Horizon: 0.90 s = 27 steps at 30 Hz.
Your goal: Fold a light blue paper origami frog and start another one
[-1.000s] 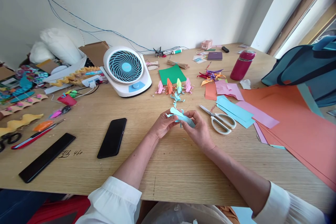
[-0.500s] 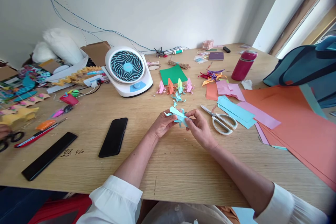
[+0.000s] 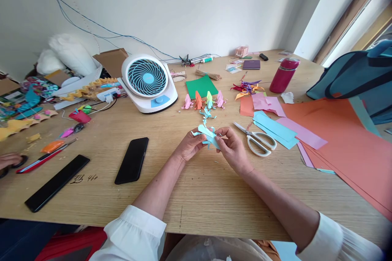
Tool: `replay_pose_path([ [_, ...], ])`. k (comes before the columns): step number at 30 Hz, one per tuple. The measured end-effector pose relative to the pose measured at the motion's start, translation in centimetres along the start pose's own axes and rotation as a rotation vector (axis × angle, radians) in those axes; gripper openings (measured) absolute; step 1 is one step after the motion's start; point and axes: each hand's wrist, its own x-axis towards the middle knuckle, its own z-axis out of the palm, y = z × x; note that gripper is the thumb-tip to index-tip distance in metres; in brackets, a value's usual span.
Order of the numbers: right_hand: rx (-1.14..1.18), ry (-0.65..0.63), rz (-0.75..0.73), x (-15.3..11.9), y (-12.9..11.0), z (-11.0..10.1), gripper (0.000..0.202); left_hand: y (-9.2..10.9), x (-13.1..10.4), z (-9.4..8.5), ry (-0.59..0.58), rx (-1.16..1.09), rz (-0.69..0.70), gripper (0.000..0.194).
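Observation:
A light blue folded paper figure [image 3: 208, 133] with thin cut limbs is held above the wooden table between both hands. My left hand [image 3: 190, 146] pinches its left side, thumb on top. My right hand [image 3: 232, 149] grips its right end between thumb and fingers. Just beyond stands another light blue paper figure [image 3: 208, 113], and behind it a row of pink, orange [image 3: 198, 100], green and pink figures. White-handled scissors [image 3: 257, 139] lie half open to the right of my right hand.
Light blue strips [image 3: 275, 129] and large orange sheets [image 3: 343, 142] lie right, near a red bottle [image 3: 284, 76] and teal bag [image 3: 352, 75]. Left are a phone [image 3: 132, 160], a black bar [image 3: 57, 182] and a white fan [image 3: 149, 83]. Another person's hand [image 3: 9, 160] holds dark-handled scissors at the far left.
At the far left, the other person's hand has moved further into view with the scissors, and the yellow paper there has shifted. My hands hold nearly the same pose.

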Motion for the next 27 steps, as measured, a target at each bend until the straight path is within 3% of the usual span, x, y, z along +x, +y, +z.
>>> replay_pose_path([
  [6,-0.013,0.036,-0.014,-0.1,-0.3,0.2,0.028,-0.1,0.0,0.5,-0.007,-0.024,0.035,0.040],
  [12,-0.205,0.051,-0.061,-0.3,-0.6,0.1,0.025,-0.2,-0.1,1.1,-0.021,-0.029,0.089,0.037],
  [21,-0.480,0.105,-0.307,-0.3,-0.7,-0.1,0.015,-0.2,-0.4,1.6,0.014,0.002,0.089,0.038],
  [27,-0.530,0.124,-0.354,-0.4,-1.2,-0.1,0.011,-0.6,-0.3,1.8,0.054,-0.014,0.081,0.041],
])
